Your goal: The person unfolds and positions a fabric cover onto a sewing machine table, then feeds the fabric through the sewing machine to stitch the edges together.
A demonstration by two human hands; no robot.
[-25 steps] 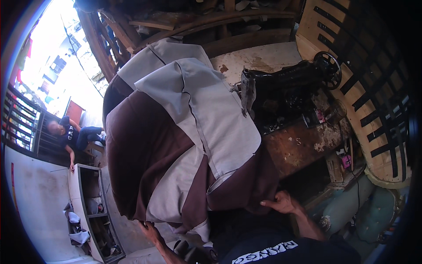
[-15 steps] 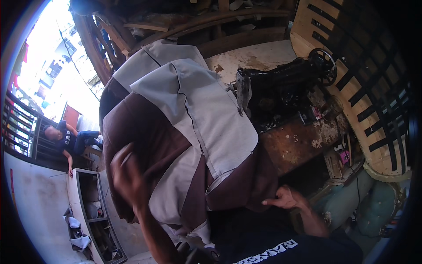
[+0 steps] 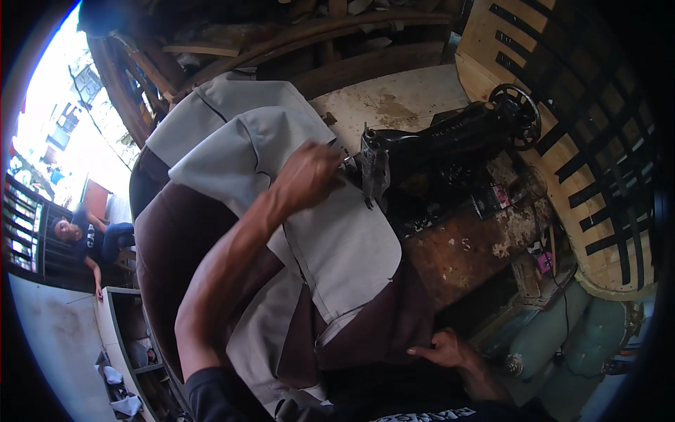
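A large sewn piece of brown and light grey fabric [image 3: 355, 264] lies bunched across the sewing table, with a dark seam running along its grey part. My left hand [image 3: 309, 174] is over the grey part, close beside the needle end of a black sewing machine [image 3: 436, 144]. Its fingers are curled in, and what they grip, if anything, is hidden. At the near right edge of the brown part, my right hand [image 3: 450, 349] pinches the fabric, thumb pointing left and fingers folded.
A wooden frame with black webbing [image 3: 583, 162] stands at the right. Rolled greenish material [image 3: 541, 334] lies below it. Wooden frame pieces [image 3: 330, 46] are stacked behind the table. A seated person [image 3: 88, 235] rests an arm on a shelf unit [image 3: 109, 330] at the far left.
My left hand has moved from the brown fabric at the left, up and right to the machine's needle end. My right hand stays at the fabric's near edge.
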